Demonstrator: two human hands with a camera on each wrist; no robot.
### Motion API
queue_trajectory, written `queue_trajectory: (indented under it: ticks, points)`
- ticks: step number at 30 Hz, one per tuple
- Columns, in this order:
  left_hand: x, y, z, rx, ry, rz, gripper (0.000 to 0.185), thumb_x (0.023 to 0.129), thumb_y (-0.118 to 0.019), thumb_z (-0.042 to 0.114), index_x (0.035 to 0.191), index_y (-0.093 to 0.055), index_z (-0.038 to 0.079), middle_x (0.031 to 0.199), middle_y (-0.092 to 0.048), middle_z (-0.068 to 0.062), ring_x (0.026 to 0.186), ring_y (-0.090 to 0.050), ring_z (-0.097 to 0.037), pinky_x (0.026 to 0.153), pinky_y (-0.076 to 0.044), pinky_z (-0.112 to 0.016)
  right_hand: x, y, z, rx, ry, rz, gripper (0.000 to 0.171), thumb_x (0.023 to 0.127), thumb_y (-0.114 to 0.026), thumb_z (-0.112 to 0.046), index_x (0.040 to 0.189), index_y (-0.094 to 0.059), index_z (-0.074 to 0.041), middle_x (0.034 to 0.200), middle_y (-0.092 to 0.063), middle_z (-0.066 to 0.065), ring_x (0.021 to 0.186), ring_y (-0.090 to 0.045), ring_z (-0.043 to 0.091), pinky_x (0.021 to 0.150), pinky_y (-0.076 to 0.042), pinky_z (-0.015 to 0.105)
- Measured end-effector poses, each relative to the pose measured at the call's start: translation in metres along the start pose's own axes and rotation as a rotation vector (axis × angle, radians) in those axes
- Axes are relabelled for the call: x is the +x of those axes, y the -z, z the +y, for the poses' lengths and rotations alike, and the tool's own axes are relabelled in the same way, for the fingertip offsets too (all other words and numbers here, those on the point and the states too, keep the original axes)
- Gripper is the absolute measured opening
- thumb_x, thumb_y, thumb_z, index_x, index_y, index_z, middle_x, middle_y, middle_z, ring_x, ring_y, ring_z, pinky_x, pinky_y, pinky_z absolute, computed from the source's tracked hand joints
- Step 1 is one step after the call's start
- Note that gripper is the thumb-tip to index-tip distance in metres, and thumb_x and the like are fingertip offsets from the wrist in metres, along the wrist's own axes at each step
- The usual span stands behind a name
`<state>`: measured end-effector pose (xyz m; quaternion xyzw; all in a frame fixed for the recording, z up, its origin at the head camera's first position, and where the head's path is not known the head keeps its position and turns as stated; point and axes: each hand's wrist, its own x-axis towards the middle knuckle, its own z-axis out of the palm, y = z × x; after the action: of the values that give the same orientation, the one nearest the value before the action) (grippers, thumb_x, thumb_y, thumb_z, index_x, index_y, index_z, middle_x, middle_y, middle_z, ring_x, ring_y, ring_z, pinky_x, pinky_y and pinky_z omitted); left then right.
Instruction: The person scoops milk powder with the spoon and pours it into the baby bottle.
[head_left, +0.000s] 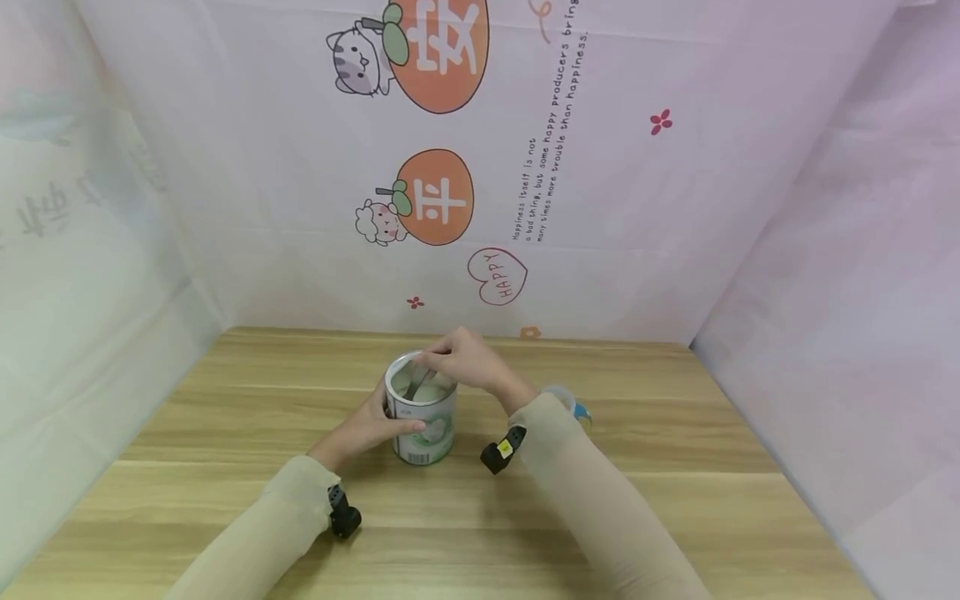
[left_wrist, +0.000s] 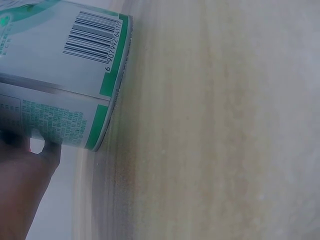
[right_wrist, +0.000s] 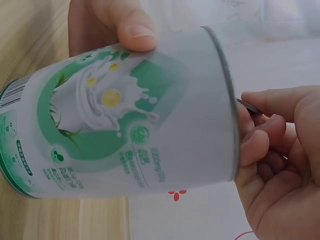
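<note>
The tin [head_left: 422, 421] stands upright on the wooden worktop [head_left: 675, 500], nearer the far edge than the near one and about midway between the left and right edges. Printed cloth walls rise at the far, left and right edges, closing the worktop in on three sides; bare wood lies open on both sides of the tin and toward the near edge.

The tin is a white cylinder with green bands and an open top with a metal rim. The left hand [head_left: 365, 430] grips its side, thumb across the front and fingers round the back. The right hand [head_left: 461, 358] hovers over the open mouth, fingers pinched on a thin metal spoon handle [head_left: 415, 385] that dips into the tin. Just behind the right forearm, a small blue-edged round object [head_left: 572, 404] lies on the worktop (mostly hidden by the sleeve).

The right wrist view shows what the head view cannot: a green splash picture with yellow dots on the tin's side [right_wrist: 125, 125], with the left thumb [right_wrist: 131, 27] pressed beside it. The left wrist view adds a barcode [left_wrist: 92, 40] and fine green print near the tin's base.
</note>
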<state>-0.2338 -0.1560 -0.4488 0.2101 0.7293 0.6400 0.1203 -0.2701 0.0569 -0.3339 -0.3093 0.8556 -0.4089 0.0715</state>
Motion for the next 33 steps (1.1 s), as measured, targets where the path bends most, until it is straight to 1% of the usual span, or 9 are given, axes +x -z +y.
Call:
queue_trajectory:
  ticks: [3,6,10,14,17,21,26,28,33]
  points:
    - [-0.001,0.000,0.001,0.025,0.008,0.011,0.103,0.088,-0.079,0.022,0.160,-0.006,0.029,0.152,-0.036,-0.012,0.137,-0.038,-0.035,0.111,-0.029,-0.060,-0.002,0.004,0.003,0.052,-0.037,0.018,0.021,0.097,-0.066,-0.026,0.098,-0.082,-0.012,0.082,-0.073,0.000,0.062,-0.055,0.012,0.059,-0.051,0.026]
    - [-0.002,0.000,0.001,0.054,0.019,0.029,0.104,0.086,-0.081,0.025,0.160,-0.008,0.026,0.151,-0.037,-0.013,0.136,-0.039,-0.035,0.111,-0.029,-0.060,-0.004,0.008,0.006,0.106,-0.085,0.033,0.022,0.097,-0.066,-0.027,0.101,-0.081,-0.011,0.083,-0.073,0.001,0.069,-0.060,0.016,0.059,-0.053,0.027]
    - [-0.001,0.000,0.001,0.058,0.020,0.041,0.103,0.085,-0.082,0.024,0.160,-0.011,0.025,0.150,-0.040,-0.013,0.135,-0.041,-0.035,0.111,-0.030,-0.059,-0.007,0.012,0.010,0.170,-0.146,0.058,0.025,0.097,-0.066,-0.029,0.102,-0.080,-0.009,0.084,-0.073,0.004,0.069,-0.058,0.017,0.060,-0.051,0.026]
    - [-0.001,0.000,0.001,0.051,0.026,0.047,0.103,0.084,-0.082,0.024,0.160,-0.011,0.025,0.149,-0.041,-0.013,0.135,-0.041,-0.034,0.112,-0.029,-0.059,-0.009,0.014,0.013,0.231,-0.196,0.076,0.026,0.096,-0.067,-0.028,0.102,-0.079,-0.006,0.083,-0.072,0.006,0.065,-0.056,0.015,0.064,-0.053,0.027]
    - [-0.001,0.000,0.002,0.045,0.029,0.045,0.103,0.085,-0.082,0.024,0.160,-0.011,0.026,0.149,-0.040,-0.013,0.135,-0.041,-0.034,0.112,-0.029,-0.059,-0.010,0.015,0.017,0.268,-0.222,0.089,0.026,0.097,-0.067,-0.026,0.103,-0.078,-0.004,0.084,-0.071,0.007,0.067,-0.056,0.015,0.069,-0.056,0.028]
    - [-0.001,0.000,0.002,0.051,0.033,0.043,0.105,0.085,-0.082,0.024,0.160,-0.009,0.026,0.151,-0.038,-0.014,0.136,-0.039,-0.036,0.112,-0.029,-0.060,-0.013,0.017,0.023,0.316,-0.239,0.117,0.027,0.098,-0.066,-0.025,0.103,-0.077,-0.001,0.083,-0.072,0.009,0.069,-0.057,0.015,0.070,-0.056,0.027]
    - [-0.002,0.001,0.001,0.064,0.062,0.062,0.108,0.084,-0.083,0.026,0.161,-0.007,0.027,0.153,-0.036,-0.014,0.139,-0.036,-0.037,0.113,-0.026,-0.061,-0.015,0.021,0.026,0.352,-0.236,0.137,0.027,0.098,-0.066,-0.023,0.100,-0.077,0.001,0.078,-0.069,0.006,0.067,-0.055,0.012,0.067,-0.053,0.025]
    - [-0.002,0.001,0.001,0.068,0.059,0.066,0.108,0.084,-0.083,0.026,0.161,-0.006,0.026,0.153,-0.035,-0.015,0.139,-0.035,-0.037,0.113,-0.025,-0.062,-0.016,0.023,0.026,0.361,-0.234,0.143,0.027,0.099,-0.065,-0.023,0.101,-0.077,0.001,0.077,-0.068,0.004,0.067,-0.054,0.012,0.066,-0.053,0.025]
    - [-0.003,0.001,0.001,0.073,0.051,0.063,0.108,0.084,-0.082,0.026,0.161,-0.007,0.026,0.153,-0.035,-0.015,0.140,-0.034,-0.038,0.113,-0.025,-0.063,-0.019,0.028,0.026,0.378,-0.260,0.183,0.028,0.098,-0.066,-0.023,0.102,-0.076,0.002,0.081,-0.069,0.008,0.069,-0.054,0.013,0.065,-0.053,0.024]
